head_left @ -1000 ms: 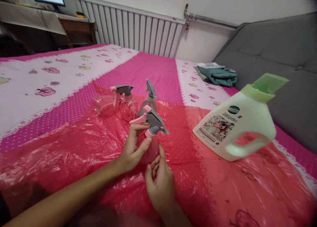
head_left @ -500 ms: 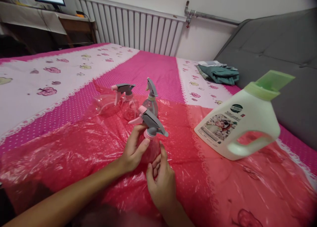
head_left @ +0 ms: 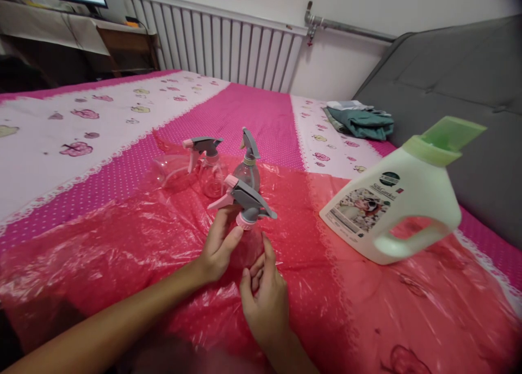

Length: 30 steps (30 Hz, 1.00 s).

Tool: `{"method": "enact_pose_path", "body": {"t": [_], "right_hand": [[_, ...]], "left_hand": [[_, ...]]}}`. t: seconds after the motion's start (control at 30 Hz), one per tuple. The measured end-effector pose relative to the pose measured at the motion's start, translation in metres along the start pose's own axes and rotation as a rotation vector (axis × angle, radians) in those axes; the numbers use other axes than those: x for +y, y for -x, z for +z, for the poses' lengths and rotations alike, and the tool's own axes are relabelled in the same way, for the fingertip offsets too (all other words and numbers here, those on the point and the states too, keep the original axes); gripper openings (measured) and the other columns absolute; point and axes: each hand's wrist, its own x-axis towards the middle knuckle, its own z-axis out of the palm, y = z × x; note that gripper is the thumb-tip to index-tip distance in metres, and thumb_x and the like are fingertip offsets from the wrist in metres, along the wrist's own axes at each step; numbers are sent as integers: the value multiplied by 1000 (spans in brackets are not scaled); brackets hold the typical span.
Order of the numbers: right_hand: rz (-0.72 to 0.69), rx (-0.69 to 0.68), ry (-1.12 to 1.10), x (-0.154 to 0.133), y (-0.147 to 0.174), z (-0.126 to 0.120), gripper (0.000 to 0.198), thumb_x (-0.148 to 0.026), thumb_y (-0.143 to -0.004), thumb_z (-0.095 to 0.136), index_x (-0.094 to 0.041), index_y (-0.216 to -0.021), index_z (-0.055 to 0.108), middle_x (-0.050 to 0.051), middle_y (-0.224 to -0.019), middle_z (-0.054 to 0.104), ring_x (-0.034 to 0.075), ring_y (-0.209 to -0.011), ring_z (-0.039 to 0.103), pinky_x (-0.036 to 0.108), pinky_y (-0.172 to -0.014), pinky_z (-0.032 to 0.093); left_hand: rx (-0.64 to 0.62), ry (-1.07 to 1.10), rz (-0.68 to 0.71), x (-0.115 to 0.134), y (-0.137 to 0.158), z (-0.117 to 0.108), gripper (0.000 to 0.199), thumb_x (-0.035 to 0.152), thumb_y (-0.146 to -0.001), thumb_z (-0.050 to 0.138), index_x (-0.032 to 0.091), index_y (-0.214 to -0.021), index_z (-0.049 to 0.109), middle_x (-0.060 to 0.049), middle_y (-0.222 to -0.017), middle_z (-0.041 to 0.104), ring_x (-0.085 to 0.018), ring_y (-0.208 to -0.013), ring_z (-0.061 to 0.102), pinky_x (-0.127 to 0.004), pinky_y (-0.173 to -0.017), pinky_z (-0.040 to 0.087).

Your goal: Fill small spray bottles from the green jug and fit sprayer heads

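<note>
A clear spray bottle [head_left: 249, 246] with a grey and pink trigger head is between my two hands. My left hand [head_left: 218, 246] grips it around the neck and upper side, thumb just under the pink collar. Lower down, my right hand [head_left: 267, 295] has its curled fingers against the bottle's right side and base. Just beyond stand a second spray bottle [head_left: 212, 178] with a pink trigger and a third spray bottle [head_left: 248, 173] with a pale yellowish collar. Left of them a clear bottle [head_left: 173, 173] appears to lie on its side.
A large pale green detergent jug [head_left: 391, 211] with a green cap stands on the right. Red plastic sheeting [head_left: 122, 238] covers the near part of the bed. Folded clothes [head_left: 359, 119] lie by the grey headboard [head_left: 448, 80]. A radiator [head_left: 220, 42] runs along the wall.
The trigger head of the held spray bottle has shifted slightly left. Both hands keep their hold, nearly still.
</note>
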Motion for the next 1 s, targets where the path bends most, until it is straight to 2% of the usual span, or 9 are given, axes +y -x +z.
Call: {"method": "enact_pose_path", "body": {"t": [0.2, 0.27, 0.4, 0.53, 0.63, 0.77, 0.87, 1.0], "right_hand": [[-12, 15, 21, 1, 1, 1, 74, -19, -93, 51, -19, -166, 38, -3, -76, 67, 14, -54, 61, 27, -52, 50], [-15, 20, 26, 2, 1, 2, 74, -19, -93, 51, -19, -166, 39, -4, -75, 66, 14, -54, 61, 27, -53, 50], [-14, 22, 17, 2, 0, 2, 74, -19, -93, 51, -17, -166, 38, -4, -74, 65, 13, -52, 58, 26, -51, 49], [-11, 21, 21, 2, 0, 2, 75, -18, -93, 51, -17, -166, 37, -4, -75, 65, 13, -53, 59, 26, -52, 49], [6, 21, 26, 1, 1, 2, 77, -19, -91, 52, -18, -167, 37, -4, -73, 65, 15, -53, 60, 27, -52, 50], [44, 17, 46, 0, 1, 2, 75, -21, -90, 51, -16, -164, 40, -5, -66, 60, 16, -48, 54, 27, -45, 43], [45, 15, 55, 0, 1, 1, 73, -22, -91, 51, -14, -163, 42, -4, -66, 61, 16, -47, 54, 27, -45, 42], [42, 8, 77, 1, 1, 1, 70, -21, -91, 50, -11, -160, 45, -6, -63, 59, 15, -44, 51, 27, -44, 40]], "left_hand": [[-41, 1, -152, 1, -3, -4, 43, 54, -102, 67, 22, -130, 76, -12, -125, 81, -31, -121, 74, -43, -104, 57], [-34, 10, -136, 2, -4, -2, 41, 52, -102, 68, 23, -130, 75, -11, -124, 81, -30, -119, 75, -42, -104, 58], [-70, -30, -100, 6, -6, -1, 37, 47, -104, 66, 25, -131, 75, -10, -125, 81, -30, -121, 75, -48, -116, 53], [-94, -91, -88, 5, -3, -4, 36, 47, -105, 66, 26, -132, 74, -11, -125, 80, -33, -131, 70, -53, -122, 48], [-54, -88, -97, 2, 1, -3, 34, 44, -104, 67, 25, -133, 71, -12, -129, 77, -31, -129, 70, -50, -116, 53], [-20, -31, 0, -5, 5, 0, 36, 35, -103, 70, 29, -138, 60, -10, -131, 72, -25, -120, 72, -42, -105, 57], [-33, 10, 32, -10, 6, -1, 40, 33, -103, 71, 32, -139, 54, -8, -132, 69, -24, -125, 68, -43, -110, 54], [-59, 55, 49, -12, 5, -2, 43, 41, -101, 73, 33, -138, 52, -9, -136, 67, -26, -133, 65, -46, -115, 51]]}}
